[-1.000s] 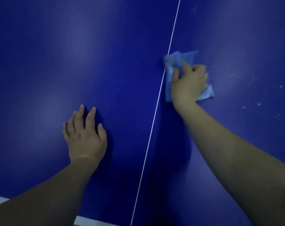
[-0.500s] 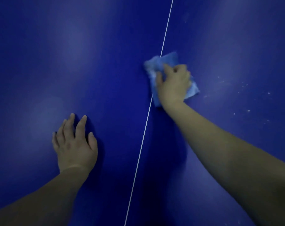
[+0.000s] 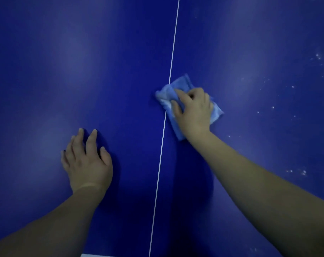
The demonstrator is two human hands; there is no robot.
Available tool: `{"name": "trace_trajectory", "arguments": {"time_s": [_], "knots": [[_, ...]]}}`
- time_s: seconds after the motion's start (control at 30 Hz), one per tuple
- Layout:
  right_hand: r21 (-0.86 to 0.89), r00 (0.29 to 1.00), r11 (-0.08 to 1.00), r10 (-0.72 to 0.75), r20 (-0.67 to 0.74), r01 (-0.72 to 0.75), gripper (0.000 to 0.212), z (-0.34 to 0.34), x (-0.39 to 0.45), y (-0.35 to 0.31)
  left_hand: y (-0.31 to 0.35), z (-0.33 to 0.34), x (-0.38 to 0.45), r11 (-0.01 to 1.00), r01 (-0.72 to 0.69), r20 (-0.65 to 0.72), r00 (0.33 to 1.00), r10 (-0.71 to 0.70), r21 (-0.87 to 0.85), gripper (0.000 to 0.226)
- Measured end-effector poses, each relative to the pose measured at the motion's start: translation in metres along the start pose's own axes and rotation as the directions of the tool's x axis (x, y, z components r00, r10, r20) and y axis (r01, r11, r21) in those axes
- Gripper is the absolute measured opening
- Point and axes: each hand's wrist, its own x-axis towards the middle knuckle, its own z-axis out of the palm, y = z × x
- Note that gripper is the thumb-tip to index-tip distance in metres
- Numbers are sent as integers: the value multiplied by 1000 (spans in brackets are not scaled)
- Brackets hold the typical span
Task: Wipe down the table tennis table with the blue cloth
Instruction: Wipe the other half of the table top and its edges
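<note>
blue cloth [image 3: 178, 93] partly under right hand [image 3: 193, 112]

A single head-worn wide-angle view looks steeply down onto the table [image 3: 83, 62] from close above. Both forearms enter from the frame's lower corners, and the white centre line [image 3: 173, 52] runs from top centre to the bottom edge.

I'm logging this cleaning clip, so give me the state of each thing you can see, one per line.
blue cloth: crumpled, lying across the white centre line, pressed to the table.
right hand: on the cloth, fingers curled into it.
left hand: flat on the table, fingers spread, holding nothing.
table tennis table: white specks on its right side.
white centre line: partly covered by the cloth.
</note>
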Motion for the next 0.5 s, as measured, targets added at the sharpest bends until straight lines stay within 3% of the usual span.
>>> {"name": "trace_trajectory", "arguments": {"time_s": [0.03, 0.1, 0.17, 0.23, 0.3, 0.37, 0.43, 0.5], "knots": [[-3, 993, 994, -107, 42, 107, 28, -2, 11, 1, 0, 0, 0, 1000, -4, -2, 1000, 4, 3, 49], [-56, 991, 991, -122, 56, 125, 32, -10, 38, 19, -1, 0, 0, 1000, -18, -6, 1000, 18, 2, 49], [-126, 995, 987, 103, -13, -104, 35, -20, 50, 55, -1, 0, 0, 1000, -23, -10, 1000, 23, -4, 49], [-100, 899, 899, 410, -152, -427, 37, -34, 29, 82, -2, 0, 0, 1000, -23, -11, 1000, 23, -12, 48], [-49, 803, 815, 556, -216, -577, 36, -35, -16, 72, -2, 0, -1, 999, -35, -20, 999, 35, -12, 48], [-28, 878, 889, 446, -176, -457, 32, -28, -63, 37, -1, 0, -1, 999, -48, -23, 999, 48, -10, 49], [1, 986, 988, 157, -50, -157, 30, -20, -88, 7, -1, -1, -1, 999, -51, -28, 998, 50, -14, 49], [7, 996, 996, -87, 37, 86, 29, -21, -77, 3, -1, 0, -1, 998, -55, -32, 998, 55, -13, 49]]}}
